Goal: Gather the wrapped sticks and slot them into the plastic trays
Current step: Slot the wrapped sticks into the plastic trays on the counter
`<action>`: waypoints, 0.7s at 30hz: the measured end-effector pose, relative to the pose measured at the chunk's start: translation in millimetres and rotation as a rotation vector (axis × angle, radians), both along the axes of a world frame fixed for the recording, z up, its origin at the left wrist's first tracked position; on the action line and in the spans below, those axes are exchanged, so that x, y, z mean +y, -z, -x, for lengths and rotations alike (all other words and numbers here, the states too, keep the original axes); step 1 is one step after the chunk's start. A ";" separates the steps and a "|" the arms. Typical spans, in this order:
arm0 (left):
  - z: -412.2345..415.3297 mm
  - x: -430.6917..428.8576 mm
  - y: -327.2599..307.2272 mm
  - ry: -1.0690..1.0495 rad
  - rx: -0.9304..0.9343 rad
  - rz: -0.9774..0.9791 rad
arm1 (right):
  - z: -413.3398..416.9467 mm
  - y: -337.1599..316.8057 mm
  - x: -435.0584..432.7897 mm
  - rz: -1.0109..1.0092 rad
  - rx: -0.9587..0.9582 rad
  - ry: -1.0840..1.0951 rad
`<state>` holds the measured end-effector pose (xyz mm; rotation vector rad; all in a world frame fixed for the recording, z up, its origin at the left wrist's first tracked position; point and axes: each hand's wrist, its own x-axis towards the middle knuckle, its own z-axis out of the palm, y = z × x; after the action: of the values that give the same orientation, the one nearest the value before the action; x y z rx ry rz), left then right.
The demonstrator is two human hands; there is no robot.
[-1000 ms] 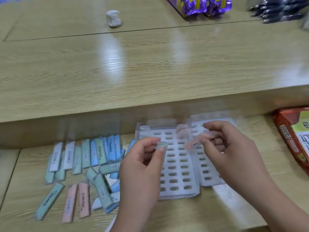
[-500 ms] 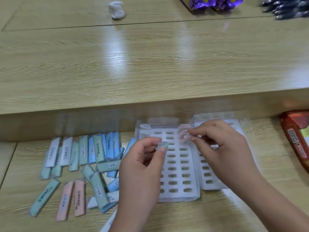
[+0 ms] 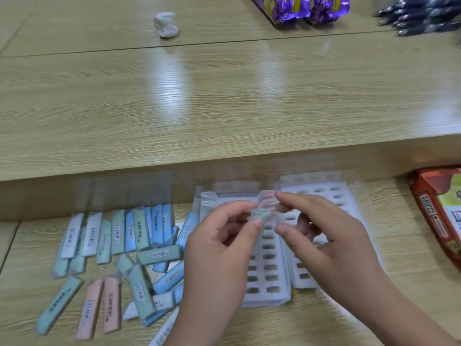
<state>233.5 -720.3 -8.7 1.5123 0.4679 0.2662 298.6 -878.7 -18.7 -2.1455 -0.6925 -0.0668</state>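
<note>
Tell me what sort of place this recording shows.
Probably an office or meeting room used for hand packing: wide wood-grain tables, a pile of barcoded wrapped sticks, white slotted trays, snack bags.

Pastel blue, green, pink wrapped sticks (image 3: 139, 236), white plastic trays (image 3: 269, 275), woodgrain table (image 3: 224, 108)

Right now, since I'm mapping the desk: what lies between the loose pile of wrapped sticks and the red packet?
The head view shows the white plastic trays, with the left hand pinching a green stick and the right hand over them.
</note>
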 end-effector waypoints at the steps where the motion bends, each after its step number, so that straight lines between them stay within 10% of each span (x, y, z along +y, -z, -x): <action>1: -2.7 -5.5 -2.6 0.027 -0.028 0.003 | 0.6 -3.7 -1.2 -0.069 0.048 -0.006; 6: -18.2 -31.7 -7.3 0.122 -0.106 -0.123 | -7.4 -15.3 -20.6 -0.175 0.070 0.068; 13: -15.6 -46.1 11.5 0.182 0.018 -0.882 | -51.3 -9.1 -51.9 -0.136 0.057 0.211; 21: -12.8 -50.5 29.3 0.263 0.145 -0.943 | -69.4 17.6 -25.2 -0.034 0.059 0.132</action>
<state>246.3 -770.9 -38.0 2.5026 0.2468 0.1724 368.0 -903.9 -36.3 -2.1497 -0.5118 -0.0854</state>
